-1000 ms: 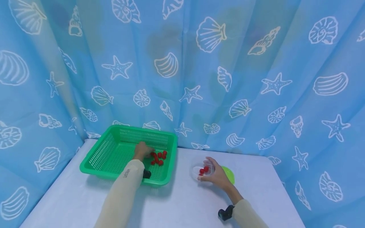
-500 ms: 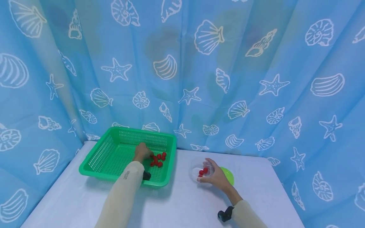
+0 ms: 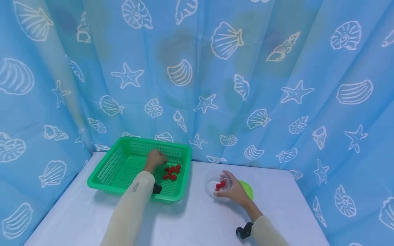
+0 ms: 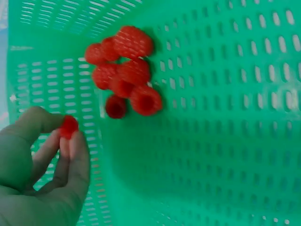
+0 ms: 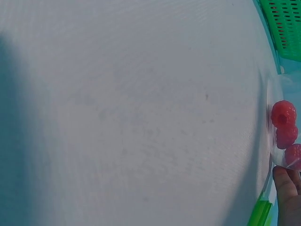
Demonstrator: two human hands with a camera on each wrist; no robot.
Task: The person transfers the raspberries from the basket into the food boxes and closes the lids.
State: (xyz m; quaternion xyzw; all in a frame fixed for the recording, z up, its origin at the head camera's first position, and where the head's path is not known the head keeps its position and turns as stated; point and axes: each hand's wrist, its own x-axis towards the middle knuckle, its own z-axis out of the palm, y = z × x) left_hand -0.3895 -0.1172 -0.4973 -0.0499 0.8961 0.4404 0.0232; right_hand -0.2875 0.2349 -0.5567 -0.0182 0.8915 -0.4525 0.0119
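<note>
My left hand (image 3: 156,160) is inside the green basket (image 3: 107,187), above its floor. In the left wrist view, thumb and fingers pinch one raspberry (image 4: 69,127). Several more raspberries (image 4: 133,77) lie in a cluster on the basket floor beside it. On the table to the right, my right hand (image 3: 235,189) grips a clear plastic container (image 3: 210,181) by its side, thumb in front and fingers behind. Raspberries (image 5: 283,114) rest in that container, three of them showing in the right wrist view. Only a few fingertips of the right hand are visible there.
A lime-green lid (image 3: 247,190) lies on the white-covered table (image 3: 191,222), just right of the container and partly behind the right hand. Blue curtains (image 3: 197,68) with shell prints stand along the back and sides of the table.
My left hand has come up and away from the raspberry cluster, with one raspberry between its fingers. The right hand keeps its grip on the container in the same place.
</note>
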